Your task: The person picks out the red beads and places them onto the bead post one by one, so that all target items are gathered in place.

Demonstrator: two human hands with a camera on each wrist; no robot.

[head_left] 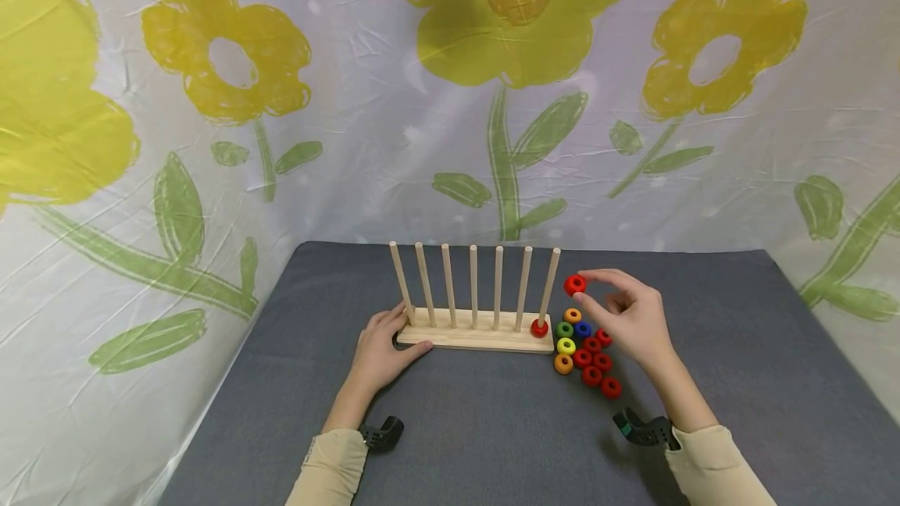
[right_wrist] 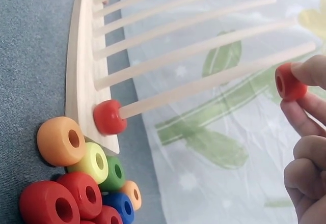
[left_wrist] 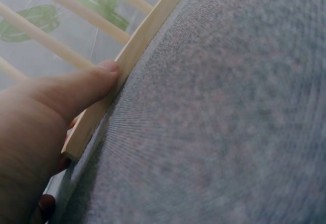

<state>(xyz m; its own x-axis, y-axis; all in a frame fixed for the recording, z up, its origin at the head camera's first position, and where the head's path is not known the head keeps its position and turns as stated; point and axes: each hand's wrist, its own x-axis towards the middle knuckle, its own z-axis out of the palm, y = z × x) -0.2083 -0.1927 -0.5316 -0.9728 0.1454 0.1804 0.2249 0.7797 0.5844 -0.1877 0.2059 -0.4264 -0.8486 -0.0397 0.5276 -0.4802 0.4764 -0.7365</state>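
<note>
A wooden peg rack [head_left: 478, 340] with a row of upright pegs stands on the table. My left hand [head_left: 383, 350] holds its left end; the left wrist view shows the thumb on the front edge of the base [left_wrist: 133, 48] and the other fingers mostly hidden behind. Between thumb and fingertip, my right hand [head_left: 633, 318] pinches a red bead [head_left: 575, 284], raised beside the top of the rightmost peg and apart from it. Another red bead [right_wrist: 110, 117] sits at the foot of that peg. The other pegs carry no beads.
Right of the rack lies a cluster of loose beads: several red ones [head_left: 592, 375], a blue [head_left: 582, 329], a green [head_left: 565, 330], a yellow [head_left: 566, 347] and two orange [head_left: 563, 364]. A dark grey cloth [head_left: 464, 436] covers the table. Behind hangs a flower-printed curtain [head_left: 366, 139].
</note>
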